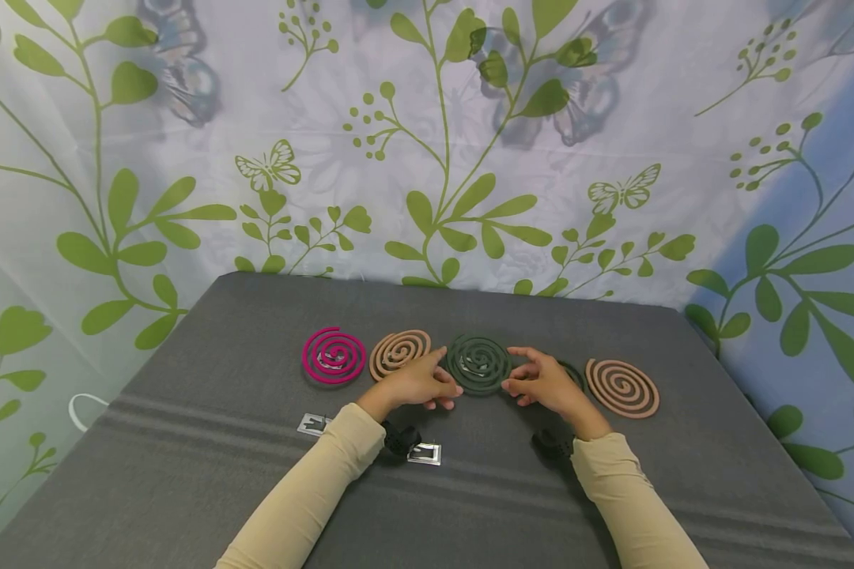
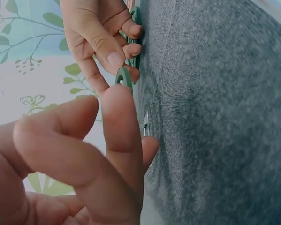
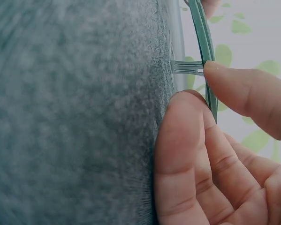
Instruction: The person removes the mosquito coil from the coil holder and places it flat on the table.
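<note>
A dark green mosquito coil [image 1: 480,363] stands just above the table on a thin metal stand [image 3: 187,68]. My right hand [image 1: 546,385] pinches its right rim, with fingertips above and below the edge in the right wrist view. At the opposite rim is my left hand [image 1: 420,381], its fingers loosely spread. One left fingertip [image 2: 120,96] overlaps the coil's edge in the left wrist view. Another tan coil [image 1: 398,354] lies partly behind the left hand. Behind the right hand, a second green coil [image 1: 575,374] is mostly hidden.
A magenta coil [image 1: 334,357] lies at the left of the row, a tan one [image 1: 622,388] at the right. Two small metal stands, one left [image 1: 313,424] and one nearer [image 1: 425,454], lie flat on the grey table [image 1: 498,506]. Leaf-patterned curtain [image 1: 370,158] hangs behind.
</note>
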{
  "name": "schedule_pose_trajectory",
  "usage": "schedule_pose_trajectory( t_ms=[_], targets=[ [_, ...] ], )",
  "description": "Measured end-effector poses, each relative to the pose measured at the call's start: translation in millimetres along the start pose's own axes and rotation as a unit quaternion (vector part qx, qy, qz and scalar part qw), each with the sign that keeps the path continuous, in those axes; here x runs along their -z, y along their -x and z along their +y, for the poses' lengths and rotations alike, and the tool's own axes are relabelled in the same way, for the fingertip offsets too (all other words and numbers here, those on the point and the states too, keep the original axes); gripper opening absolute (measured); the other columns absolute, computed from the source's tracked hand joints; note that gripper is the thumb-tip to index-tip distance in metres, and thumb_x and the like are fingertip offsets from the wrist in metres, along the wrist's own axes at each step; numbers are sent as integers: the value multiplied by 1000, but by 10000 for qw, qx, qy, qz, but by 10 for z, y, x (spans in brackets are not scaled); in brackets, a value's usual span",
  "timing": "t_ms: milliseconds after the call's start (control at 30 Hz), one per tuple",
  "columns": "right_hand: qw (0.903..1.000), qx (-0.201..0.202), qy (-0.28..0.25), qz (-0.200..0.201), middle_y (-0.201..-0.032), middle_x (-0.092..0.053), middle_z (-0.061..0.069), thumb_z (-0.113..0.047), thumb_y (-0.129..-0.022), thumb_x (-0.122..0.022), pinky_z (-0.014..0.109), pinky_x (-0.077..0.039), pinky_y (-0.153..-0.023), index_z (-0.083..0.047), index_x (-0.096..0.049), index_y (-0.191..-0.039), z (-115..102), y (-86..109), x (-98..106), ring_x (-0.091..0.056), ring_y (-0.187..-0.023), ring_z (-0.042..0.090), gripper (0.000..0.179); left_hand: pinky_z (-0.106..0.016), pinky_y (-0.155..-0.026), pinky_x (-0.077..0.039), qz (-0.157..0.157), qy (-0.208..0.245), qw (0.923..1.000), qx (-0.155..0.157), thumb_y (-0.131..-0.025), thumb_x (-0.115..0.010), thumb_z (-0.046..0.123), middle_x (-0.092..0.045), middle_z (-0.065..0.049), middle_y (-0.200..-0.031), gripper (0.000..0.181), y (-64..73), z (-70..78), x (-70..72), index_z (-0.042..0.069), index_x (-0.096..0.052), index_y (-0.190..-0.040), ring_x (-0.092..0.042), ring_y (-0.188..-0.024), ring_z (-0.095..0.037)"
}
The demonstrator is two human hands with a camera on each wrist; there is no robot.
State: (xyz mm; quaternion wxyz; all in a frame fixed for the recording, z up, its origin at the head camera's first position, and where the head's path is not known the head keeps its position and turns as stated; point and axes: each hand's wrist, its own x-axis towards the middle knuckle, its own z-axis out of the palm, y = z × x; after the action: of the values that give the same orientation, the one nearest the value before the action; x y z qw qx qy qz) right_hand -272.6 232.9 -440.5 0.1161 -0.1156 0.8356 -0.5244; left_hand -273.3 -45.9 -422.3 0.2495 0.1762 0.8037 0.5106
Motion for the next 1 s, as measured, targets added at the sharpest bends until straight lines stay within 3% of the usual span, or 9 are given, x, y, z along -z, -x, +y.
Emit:
schedule_pose_trajectory(
  t_ms=[333, 1000],
  targets=[
    [9999, -37, -141, 31, -106, -76, 15, 1, -101, -74, 34, -63, -71, 13, -34, -161, -15, 8, -7, -72, -86, 20, 73, -19, -60, -51, 120, 370, 9992, -36, -106, -70, 7, -77, -11, -111, 91, 19, 9, -20, -4, -8, -171, -68, -74, -8],
    [9990, 115, -427, -13, -105, -76, 12, -1, -101, -75, 35, -64, -75, 10, -28, -165, -28, 27, 67, -74, -89, 21, 80, -24, -62, -51, 158, 622, 9977, -228, -107, -69, 6, -72, -18, -126, 91, 33, 57, 11, 1, -7, -173, -69, -76, -8]
  ],
)
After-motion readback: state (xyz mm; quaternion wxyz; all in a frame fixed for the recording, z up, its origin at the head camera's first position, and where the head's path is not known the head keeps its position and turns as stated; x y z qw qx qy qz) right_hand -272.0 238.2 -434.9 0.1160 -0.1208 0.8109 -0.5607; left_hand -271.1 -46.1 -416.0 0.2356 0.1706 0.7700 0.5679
